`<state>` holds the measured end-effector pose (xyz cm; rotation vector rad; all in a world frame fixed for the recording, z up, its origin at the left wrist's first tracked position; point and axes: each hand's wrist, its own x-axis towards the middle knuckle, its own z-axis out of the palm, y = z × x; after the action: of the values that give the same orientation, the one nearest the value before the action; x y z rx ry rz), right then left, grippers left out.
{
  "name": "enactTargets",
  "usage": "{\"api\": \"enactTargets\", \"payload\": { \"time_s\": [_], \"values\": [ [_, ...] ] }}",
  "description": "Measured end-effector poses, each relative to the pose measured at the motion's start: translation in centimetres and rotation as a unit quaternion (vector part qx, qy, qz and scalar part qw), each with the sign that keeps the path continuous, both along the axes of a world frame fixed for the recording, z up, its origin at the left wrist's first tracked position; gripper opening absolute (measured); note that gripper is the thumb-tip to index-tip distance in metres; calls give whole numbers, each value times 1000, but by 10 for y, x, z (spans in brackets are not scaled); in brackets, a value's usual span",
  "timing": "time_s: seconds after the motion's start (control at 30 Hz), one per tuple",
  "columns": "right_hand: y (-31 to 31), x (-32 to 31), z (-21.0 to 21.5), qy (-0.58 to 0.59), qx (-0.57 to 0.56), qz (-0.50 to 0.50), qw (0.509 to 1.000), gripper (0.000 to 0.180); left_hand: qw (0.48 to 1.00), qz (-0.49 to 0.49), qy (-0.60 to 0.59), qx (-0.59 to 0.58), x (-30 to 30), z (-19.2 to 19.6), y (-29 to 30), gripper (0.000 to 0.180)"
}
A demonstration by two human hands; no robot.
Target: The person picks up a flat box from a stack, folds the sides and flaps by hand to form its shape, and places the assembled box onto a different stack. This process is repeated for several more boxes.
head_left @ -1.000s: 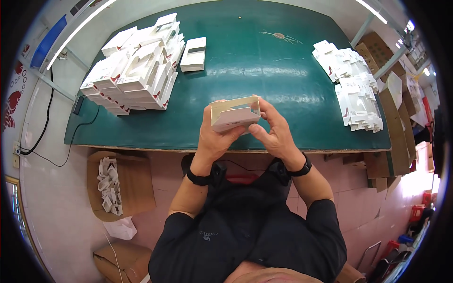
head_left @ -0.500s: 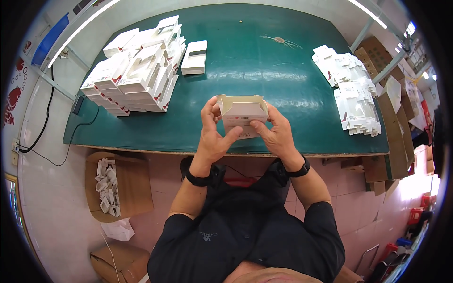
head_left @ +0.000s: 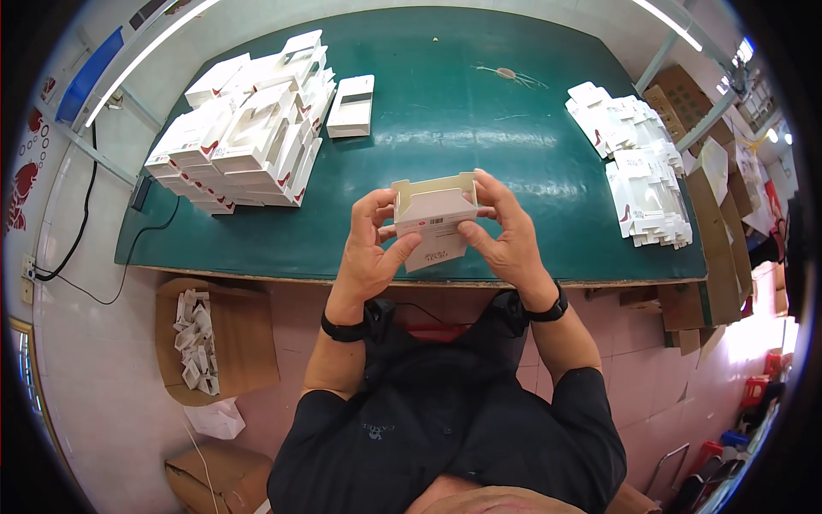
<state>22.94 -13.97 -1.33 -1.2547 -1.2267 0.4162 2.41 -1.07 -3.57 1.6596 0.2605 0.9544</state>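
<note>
I hold a small white cardboard box point(head_left: 434, 216) in both hands above the near edge of the green table point(head_left: 479, 128). Its end flaps are open and one flap hangs down toward me. My left hand point(head_left: 370, 250) grips its left side, thumb on the front. My right hand point(head_left: 505, 231) grips the right side, fingers curled over the top edge. A black band sits on each wrist.
A large stack of folded white boxes point(head_left: 244, 128) fills the table's far left, with one single box point(head_left: 352, 105) beside it. Flat white box blanks point(head_left: 642, 176) lie at the right. A cardboard carton with white inserts point(head_left: 214, 338) stands on the floor at left; brown cartons point(head_left: 685, 94) at right.
The box has been turned in my hands from lying flat to end-on, and its flaps now stand open. Both hands stayed over the table's near edge.
</note>
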Motion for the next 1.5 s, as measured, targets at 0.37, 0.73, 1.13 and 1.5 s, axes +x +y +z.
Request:
{"api": "enactTargets", "payload": {
  "time_s": [0.37,0.73,1.13,1.5],
  "values": [
    [6,13,22,-66,32,51,996,46,998,-25,43,39,-3,12,8,73],
    [4,15,16,4,44,74,996,41,996,-19,-77,46,9,2,5,72],
    [0,16,15,14,62,93,994,47,986,-49,-144,72,13,1,7,71],
    [-3,12,15,23,62,77,995,49,983,-86,-159,33,10,0,6,70]
  ]
}}
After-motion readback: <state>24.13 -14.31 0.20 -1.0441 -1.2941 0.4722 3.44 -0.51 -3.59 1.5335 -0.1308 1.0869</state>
